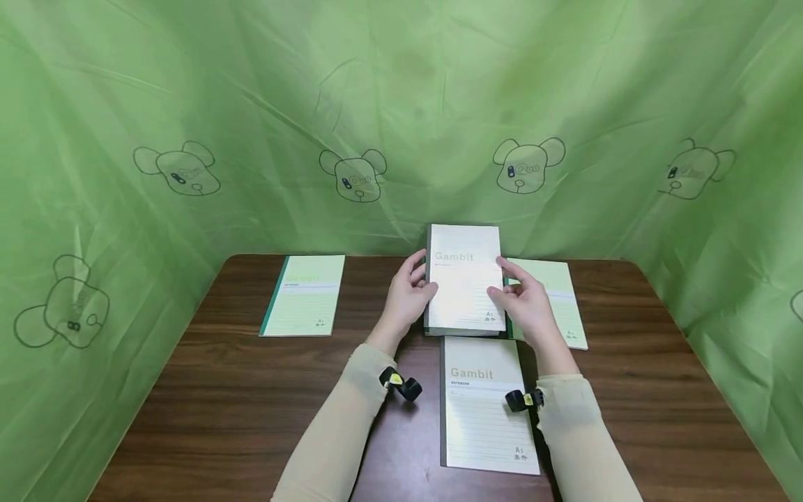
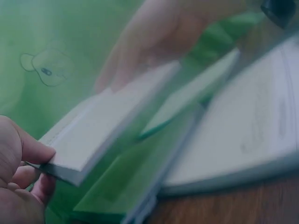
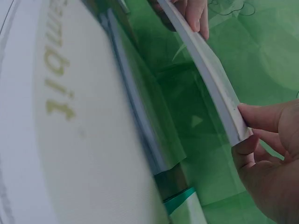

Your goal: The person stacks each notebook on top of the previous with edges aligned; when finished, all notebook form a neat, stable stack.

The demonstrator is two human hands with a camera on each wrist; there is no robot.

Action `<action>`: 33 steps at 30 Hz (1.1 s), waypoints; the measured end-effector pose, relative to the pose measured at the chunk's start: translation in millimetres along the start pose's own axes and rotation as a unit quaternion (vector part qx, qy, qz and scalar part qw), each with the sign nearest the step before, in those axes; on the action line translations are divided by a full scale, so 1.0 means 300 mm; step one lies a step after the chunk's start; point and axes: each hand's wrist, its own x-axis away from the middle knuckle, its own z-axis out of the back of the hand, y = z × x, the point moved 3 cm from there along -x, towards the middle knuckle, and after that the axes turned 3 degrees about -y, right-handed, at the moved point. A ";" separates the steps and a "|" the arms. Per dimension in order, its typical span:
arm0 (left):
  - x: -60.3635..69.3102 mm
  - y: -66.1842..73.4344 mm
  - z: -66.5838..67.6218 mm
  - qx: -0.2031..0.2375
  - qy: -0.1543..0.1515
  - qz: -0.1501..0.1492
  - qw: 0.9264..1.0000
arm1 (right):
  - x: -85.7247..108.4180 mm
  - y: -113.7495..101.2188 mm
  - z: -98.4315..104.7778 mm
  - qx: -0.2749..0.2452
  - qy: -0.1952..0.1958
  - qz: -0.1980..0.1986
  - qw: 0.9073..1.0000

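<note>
A white "Gambit" notebook (image 1: 464, 279) with a dark grey spine is held off the table at the back. My left hand (image 1: 406, 296) grips its left edge, thumb on the cover and fingers beneath, as the left wrist view shows at the corner of that notebook (image 2: 112, 121). On the opposite edge, my right hand (image 1: 527, 300) pinches it between thumb and fingers; the right wrist view shows this hand (image 3: 275, 149) at a corner. Another grey-spined notebook (image 1: 486, 411) lies flat in front, between my forearms. What lies directly under the held notebook is mostly hidden.
A green-spined notebook (image 1: 304, 296) lies at the back left of the brown wooden table (image 1: 238, 404). Another pale green notebook (image 1: 560, 300) lies behind my right hand, partly covered. Green curtain (image 1: 439, 104) with bear-head drawings closes off the back and sides.
</note>
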 end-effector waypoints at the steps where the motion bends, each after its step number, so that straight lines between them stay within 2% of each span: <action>1: -0.002 -0.008 -0.001 -0.015 -0.006 -0.005 1.000 | -0.007 0.011 0.002 0.000 -0.001 0.001 1.000; 4: -0.009 -0.038 -0.002 -0.068 0.008 -0.010 0.998 | -0.021 0.039 0.002 -0.001 -0.021 0.003 1.000; 7: -0.019 -0.073 -0.005 -0.128 0.031 -0.004 0.991 | -0.033 0.065 -0.003 -0.001 -0.051 0.005 0.999; 10: -0.024 -0.096 -0.008 -0.162 0.041 0.002 0.986 | -0.041 0.094 -0.011 0.000 -0.068 0.003 0.998; 14: -0.027 -0.109 -0.006 -0.172 0.043 -0.005 0.984 | -0.048 0.129 -0.022 0.008 -0.074 -0.004 0.997; 18: -0.029 -0.118 -0.003 -0.186 0.021 -0.013 0.982 | -0.052 0.150 -0.025 0.025 -0.073 -0.010 0.997; 23: -0.031 -0.125 0.000 -0.229 -0.002 -0.025 0.973 | -0.057 0.165 -0.018 0.025 -0.056 -0.015 0.998; 28: -0.034 -0.138 0.007 -0.257 -0.008 -0.011 0.966 | -0.059 0.184 -0.018 0.028 -0.061 -0.024 0.997; 33: -0.032 -0.146 0.011 -0.271 -0.007 -0.001 0.963 | -0.062 0.205 -0.026 0.029 -0.076 -0.021 0.996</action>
